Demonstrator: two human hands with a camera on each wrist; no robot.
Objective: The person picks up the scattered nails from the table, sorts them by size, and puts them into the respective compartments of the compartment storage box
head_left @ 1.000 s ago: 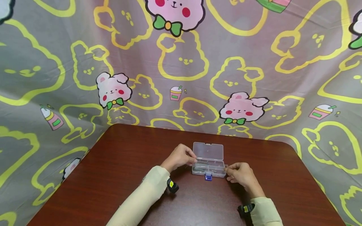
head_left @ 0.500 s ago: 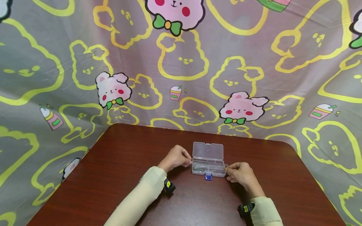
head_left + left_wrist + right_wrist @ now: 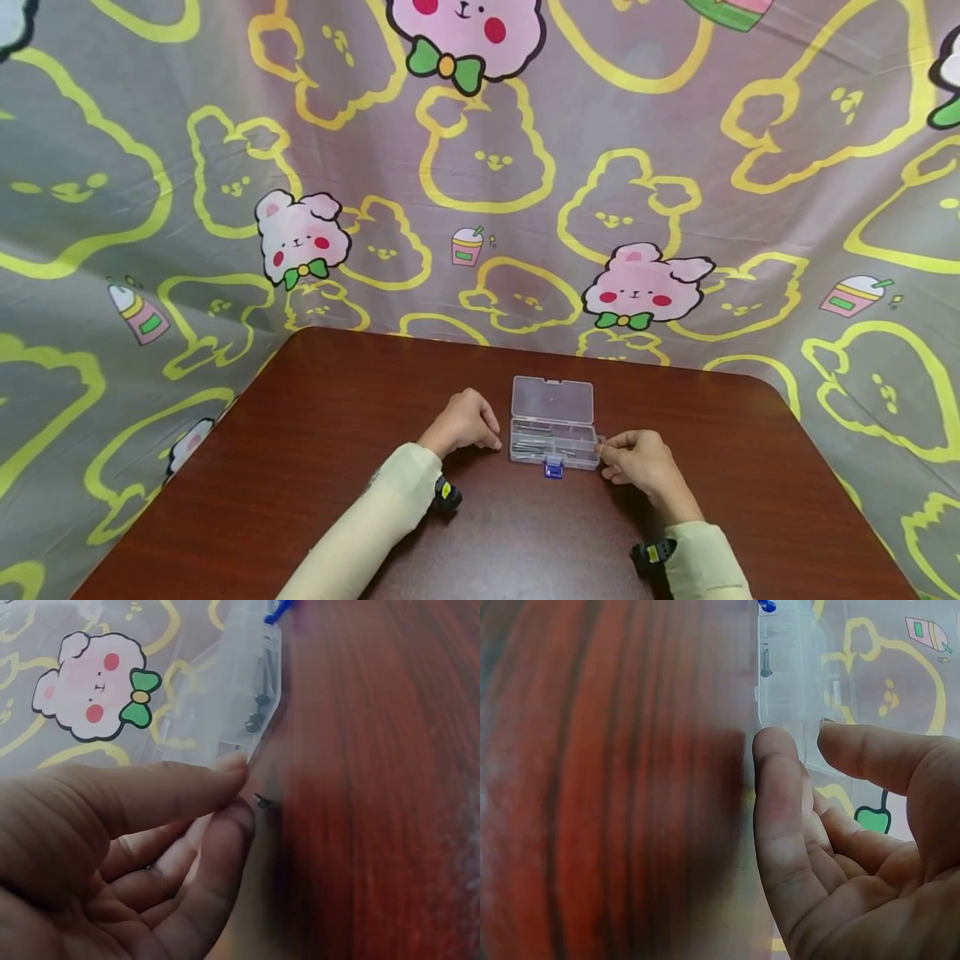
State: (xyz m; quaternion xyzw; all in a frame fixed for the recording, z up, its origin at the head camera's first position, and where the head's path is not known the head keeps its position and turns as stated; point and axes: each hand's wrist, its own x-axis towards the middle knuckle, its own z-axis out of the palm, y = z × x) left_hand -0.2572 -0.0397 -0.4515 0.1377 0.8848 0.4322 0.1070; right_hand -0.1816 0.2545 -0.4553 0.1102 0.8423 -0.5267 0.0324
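Observation:
A clear plastic case (image 3: 555, 446) with its lid (image 3: 552, 402) raised stands on the table; long thin metal screws (image 3: 531, 447) lie in its compartments. A blue latch (image 3: 553, 469) hangs at its front. My right hand (image 3: 643, 461) holds the case's right end between thumb and forefinger. Just left of the case is my left hand (image 3: 465, 423), its fingers curled and thumb close to forefinger. In the left wrist view a small dark screw (image 3: 262, 801) shows just beyond those fingertips; I cannot tell whether it is pinched or lies on the table.
The case stands on a brown wooden table (image 3: 337, 400). A grey cloth (image 3: 517, 292) with cartoon rabbit prints hangs behind and at both sides. Each wrist wears a black strap (image 3: 447, 495).
My left hand has drawn back from over the case's left compartments, moving left and then lower beside it. The right hand and the case have stayed put.

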